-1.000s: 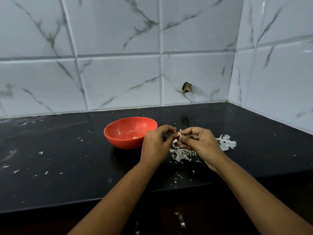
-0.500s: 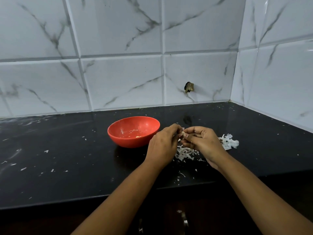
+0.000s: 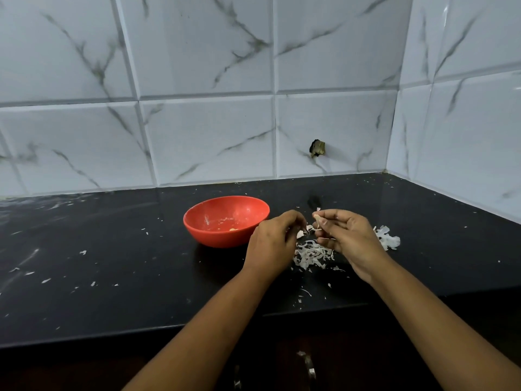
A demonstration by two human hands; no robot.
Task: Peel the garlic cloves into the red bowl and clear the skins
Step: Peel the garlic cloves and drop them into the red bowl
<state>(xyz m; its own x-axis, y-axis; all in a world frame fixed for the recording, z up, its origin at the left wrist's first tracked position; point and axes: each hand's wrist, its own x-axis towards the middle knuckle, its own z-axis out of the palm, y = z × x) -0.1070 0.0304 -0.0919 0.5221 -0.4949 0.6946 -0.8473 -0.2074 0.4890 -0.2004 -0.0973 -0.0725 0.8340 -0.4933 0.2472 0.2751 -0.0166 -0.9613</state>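
Observation:
A red bowl (image 3: 225, 220) stands on the black counter (image 3: 112, 263), with small pale bits inside. Just right of it, my right hand (image 3: 346, 238) pinches a small pale garlic clove (image 3: 318, 218) at its fingertips. My left hand (image 3: 272, 244) hovers beside the bowl with curled fingers; a bit of white skin (image 3: 300, 234) shows at its fingertips. Between and below my hands lies a pile of white garlic skins (image 3: 311, 256). A second heap of skins (image 3: 387, 238) lies behind my right hand.
White marbled wall tiles close off the back and the right side, forming a corner. A small dark hole (image 3: 317, 148) marks the back wall. Skin flecks are scattered over the counter and near its front edge (image 3: 169, 330).
My hands, joined on the clove before, have drawn apart. The clove stays in my right hand and a skin piece has come away on the left.

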